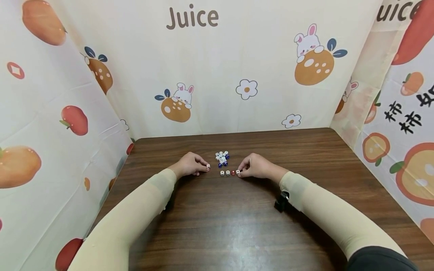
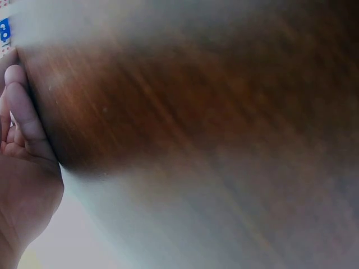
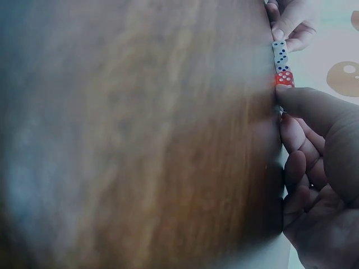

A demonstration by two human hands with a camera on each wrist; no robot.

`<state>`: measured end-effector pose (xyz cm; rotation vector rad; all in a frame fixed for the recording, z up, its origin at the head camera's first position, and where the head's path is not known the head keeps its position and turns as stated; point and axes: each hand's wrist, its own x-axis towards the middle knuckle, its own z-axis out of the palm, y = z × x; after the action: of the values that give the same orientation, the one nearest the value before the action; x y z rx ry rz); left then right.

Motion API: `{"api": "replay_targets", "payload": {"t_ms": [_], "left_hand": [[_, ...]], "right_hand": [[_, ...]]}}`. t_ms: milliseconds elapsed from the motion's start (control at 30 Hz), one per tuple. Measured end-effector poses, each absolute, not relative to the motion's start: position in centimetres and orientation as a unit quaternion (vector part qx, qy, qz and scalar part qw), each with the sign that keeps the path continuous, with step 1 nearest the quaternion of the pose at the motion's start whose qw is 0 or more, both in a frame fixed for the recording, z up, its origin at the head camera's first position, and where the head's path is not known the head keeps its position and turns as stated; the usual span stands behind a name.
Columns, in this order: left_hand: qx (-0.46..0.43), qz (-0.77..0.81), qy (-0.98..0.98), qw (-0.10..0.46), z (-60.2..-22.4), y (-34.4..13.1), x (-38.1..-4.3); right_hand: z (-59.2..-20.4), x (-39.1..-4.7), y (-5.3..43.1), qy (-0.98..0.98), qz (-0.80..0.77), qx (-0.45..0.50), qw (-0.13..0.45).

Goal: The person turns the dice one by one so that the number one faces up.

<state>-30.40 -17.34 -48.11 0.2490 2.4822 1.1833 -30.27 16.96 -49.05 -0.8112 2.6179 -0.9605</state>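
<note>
Left of a cluster of dice, my left hand (image 1: 191, 164) pinches a small whitish die (image 1: 208, 165) between thumb and fingertips. My right hand (image 1: 256, 166) holds a white die (image 1: 238, 172) by its fingertips at the right end of a short row. In that row a red die (image 1: 233, 172) sits beside it, followed leftward by a white die (image 1: 228, 173) and another white die (image 1: 222, 173). The right wrist view shows my right thumb close against the red die (image 3: 284, 78). Only part of my left hand (image 2: 25, 129) appears in the left wrist view; its die is hidden there.
Behind the row lies a loose cluster of white and blue dice (image 1: 222, 159). Everything rests on a dark brown wooden table (image 1: 217, 218). A fruit-patterned cloth (image 1: 217, 56) hangs along the back edge and both sides. A black device (image 1: 281, 201) is strapped at my right wrist.
</note>
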Motion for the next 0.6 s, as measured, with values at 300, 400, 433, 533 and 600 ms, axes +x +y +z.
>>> {"api": "replay_targets", "payload": {"t_ms": [300,400,433,533,600], "left_hand": [[0.088,0.419,0.884,0.189,-48.19,-17.46,-30.60],[0.087,0.420,0.883,0.189,-48.15,-17.45,-30.61],[0.086,0.420,0.883,0.190,-48.13,-17.44,-30.60],[0.086,0.421,0.883,0.190,-48.12,-17.39,-30.58],[0.088,0.420,0.883,0.190,-48.20,-17.39,-30.58]], "right_hand": [[-48.91,-30.53,16.94,0.896,-0.320,-0.281,0.128],[-48.99,-30.70,17.02,0.895,-0.320,-0.284,0.131],[-49.02,-30.75,17.03,0.894,-0.320,-0.284,0.132],[-49.09,-30.79,17.07,0.894,-0.320,-0.286,0.132],[-49.10,-30.75,17.07,0.893,-0.320,-0.287,0.133]]}}
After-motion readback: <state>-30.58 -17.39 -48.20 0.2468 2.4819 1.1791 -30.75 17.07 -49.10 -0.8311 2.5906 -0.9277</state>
